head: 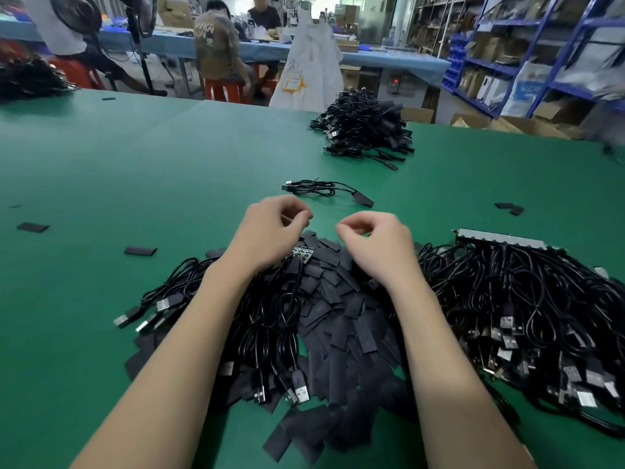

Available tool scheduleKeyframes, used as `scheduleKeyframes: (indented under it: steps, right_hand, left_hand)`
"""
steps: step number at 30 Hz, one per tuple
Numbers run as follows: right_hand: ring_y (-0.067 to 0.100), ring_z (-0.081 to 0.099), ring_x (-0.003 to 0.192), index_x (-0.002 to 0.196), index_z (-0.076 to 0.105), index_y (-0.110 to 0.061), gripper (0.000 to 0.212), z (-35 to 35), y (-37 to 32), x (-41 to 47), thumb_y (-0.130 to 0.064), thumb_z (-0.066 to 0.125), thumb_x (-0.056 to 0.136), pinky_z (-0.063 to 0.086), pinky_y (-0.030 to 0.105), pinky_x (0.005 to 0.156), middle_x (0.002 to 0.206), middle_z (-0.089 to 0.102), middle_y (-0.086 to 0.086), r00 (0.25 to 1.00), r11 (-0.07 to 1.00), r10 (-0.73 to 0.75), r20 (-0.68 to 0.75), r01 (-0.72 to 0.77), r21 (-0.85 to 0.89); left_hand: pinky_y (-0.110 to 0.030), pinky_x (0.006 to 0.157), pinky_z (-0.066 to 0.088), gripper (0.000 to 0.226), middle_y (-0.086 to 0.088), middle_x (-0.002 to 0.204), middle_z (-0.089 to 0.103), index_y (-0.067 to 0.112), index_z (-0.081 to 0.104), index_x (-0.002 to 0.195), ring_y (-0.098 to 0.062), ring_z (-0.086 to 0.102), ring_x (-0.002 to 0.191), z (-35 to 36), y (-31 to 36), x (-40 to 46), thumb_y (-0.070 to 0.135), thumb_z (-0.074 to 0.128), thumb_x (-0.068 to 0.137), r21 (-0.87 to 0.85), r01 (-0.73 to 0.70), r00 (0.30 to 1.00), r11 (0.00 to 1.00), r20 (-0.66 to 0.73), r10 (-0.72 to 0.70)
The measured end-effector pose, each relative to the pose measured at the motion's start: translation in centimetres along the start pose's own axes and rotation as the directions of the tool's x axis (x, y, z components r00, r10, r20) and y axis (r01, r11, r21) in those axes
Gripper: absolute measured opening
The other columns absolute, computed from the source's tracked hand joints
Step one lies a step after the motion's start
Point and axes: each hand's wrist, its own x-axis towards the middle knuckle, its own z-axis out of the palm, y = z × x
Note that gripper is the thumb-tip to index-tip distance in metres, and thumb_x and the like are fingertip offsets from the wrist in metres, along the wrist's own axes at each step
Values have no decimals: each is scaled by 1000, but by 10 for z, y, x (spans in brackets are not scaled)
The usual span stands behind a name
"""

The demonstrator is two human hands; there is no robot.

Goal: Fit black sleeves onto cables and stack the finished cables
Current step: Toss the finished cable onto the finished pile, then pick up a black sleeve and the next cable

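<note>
Hands are raised side by side over the near middle of the green bench (pixel 169 157). The left hand (pixel 270 228) has its fingers curled, thumb and fingertips drawn together; whether this grip pinches anything cannot be told. The right hand (pixel 375 238) is likewise curled with thumb meeting forefinger, and nothing is visible in that grip. The two hands are close but apart.

Directly below the hands lies a loose heap of flat black sleeves (pixel 338 319), spreading toward the near edge. A small circuit board (pixel 303 251) shows at the top of that heap, just beside the left wrist. Unsleeved cables (pixel 189 299) with USB plugs lie to the left of the heap, partly under the left forearm. A larger bundle of cables (pixel 527 299) lies on the right, its far ends lined up along a grey strip (pixel 500 237).

One finished cable (pixel 324 190) with a sleeve on its end lies alone just beyond the hands. The stack of finished cables (pixel 365 126) sits farther back on the right. Stray sleeves (pixel 33 227) lie scattered on the left of the bench.
</note>
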Motion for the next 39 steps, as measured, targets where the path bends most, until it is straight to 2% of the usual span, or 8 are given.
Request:
scheduleKeyframes:
  steps: [4, 7, 12, 17, 23, 26, 31, 39]
  right_hand:
    - [27, 54, 108, 105, 76, -32, 25, 28, -13, -14, -45, 59, 91, 50, 35, 89, 101, 73, -7, 975, 928, -113, 194, 173, -329]
    - [29, 50, 114, 113, 73, -33, 28, 34, -13, -16, -46, 60, 91, 46, 37, 89, 111, 68, 1, 973, 891, -92, 211, 176, -418]
    - [16, 64, 103, 84, 67, -33, 11, 27, -17, -12, -40, 75, 81, 53, 33, 93, 92, 72, -10, 974, 973, -6, 225, 58, -224]
    - [-5, 62, 59, 79, 73, -27, 13, 18, -24, -10, -28, 85, 75, 44, 14, 61, 68, 73, -12, 968, 989, 16, 252, -52, 136]
    - [5, 67, 69, 78, 77, -22, 19, 15, -28, -12, -32, 92, 70, 51, 23, 71, 78, 77, -5, 960, 934, 70, 272, -159, 319]
    - [4, 66, 68, 81, 78, -19, 17, 15, -27, -13, -25, 91, 72, 49, 22, 72, 76, 76, -4, 946, 884, 89, 312, -219, 414]
    - [-2, 58, 52, 83, 78, -19, 15, 13, -28, -15, -25, 89, 75, 40, 7, 50, 69, 73, -5, 942, 868, 101, 320, -240, 435]
    - [8, 44, 51, 64, 73, -16, 21, 14, -30, -15, -6, 83, 79, 42, 26, 66, 58, 59, -2, 917, 750, 56, 396, -300, 590]
  left_hand:
    - [-37, 89, 55, 14, 14, 87, 74, 28, 71, 86, -11, 69, 86, 1, -6, 2, 26, 59, 94, 97, 31, 999, 995, 21, -34]
    - [-39, 91, 54, 16, 13, 89, 72, 34, 67, 84, -14, 67, 91, 1, -9, 0, 27, 57, 94, 189, 48, 994, 981, 85, -65]
    - [-39, 88, 53, 25, 12, 80, 69, 36, 67, 79, -21, 65, 91, -1, -9, 0, 42, 51, 97, 239, 39, 989, 970, 129, -72]
    - [-41, 89, 43, 58, 1, 64, 63, 20, 71, 74, -28, 57, 77, -7, -4, 2, 56, 36, 103, 366, 25, 995, 930, 84, -60]
    - [-35, 74, 28, 68, -1, 44, 44, 11, 52, 52, -10, 41, 49, -10, 3, 2, 52, 38, 104, 384, -43, 987, 922, -128, 99]
    - [-35, 72, 32, 68, -4, 49, 53, 11, 63, 57, -26, 51, 57, -7, 5, 0, 54, 39, 104, 382, -71, 985, 922, -118, 124]
    - [-37, 68, 47, 73, -10, 58, 63, 8, 64, 60, -33, 60, 68, -2, 6, 0, 59, 35, 103, 263, -23, 985, 965, -156, 66]
    - [-38, 72, 47, 70, -10, 59, 65, 13, 63, 53, -33, 63, 72, 2, 6, 2, 49, 36, 107, 113, -40, 991, 993, -126, 54]
